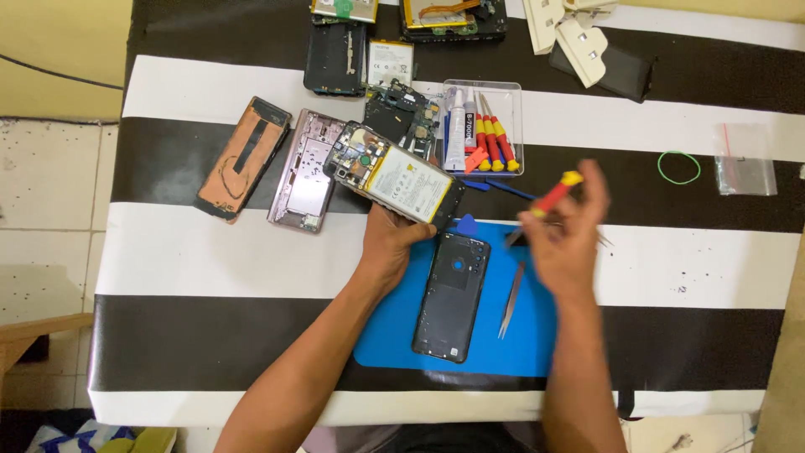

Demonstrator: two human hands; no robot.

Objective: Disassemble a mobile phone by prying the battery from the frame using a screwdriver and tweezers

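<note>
Holding an opened phone (394, 178) from below, the left hand (392, 245) grips its lower edge, so the battery and circuit board face up above the table. The right hand (567, 239) is closed around a red screwdriver (552, 197) with a yellow cap; this hand is blurred, so the grip is probably with thumb and fingers, but I cannot see it exactly.

A clear tray (513, 126) stands behind the phone. Inside it are a glue tube (455, 134) and several red and yellow screwdrivers, lying side by side.

On the blue mat (394, 331) lie a black back cover (451, 295) and tweezers (511, 299), apart from each other. A blue pick (465, 225) lies at the top edge of the mat, just beside the cover. The mat reaches almost to the near table edge, and its right part is free.

To the left lie a pink frame (303, 170) and a copper-coloured panel (243, 158). Near the right side are a green rubber band (678, 167) and a small plastic bag (745, 161), well apart from the hands.

The tablecloth (193, 252) has wide black and white stripes. Pale floor tiles show at the left.
</note>
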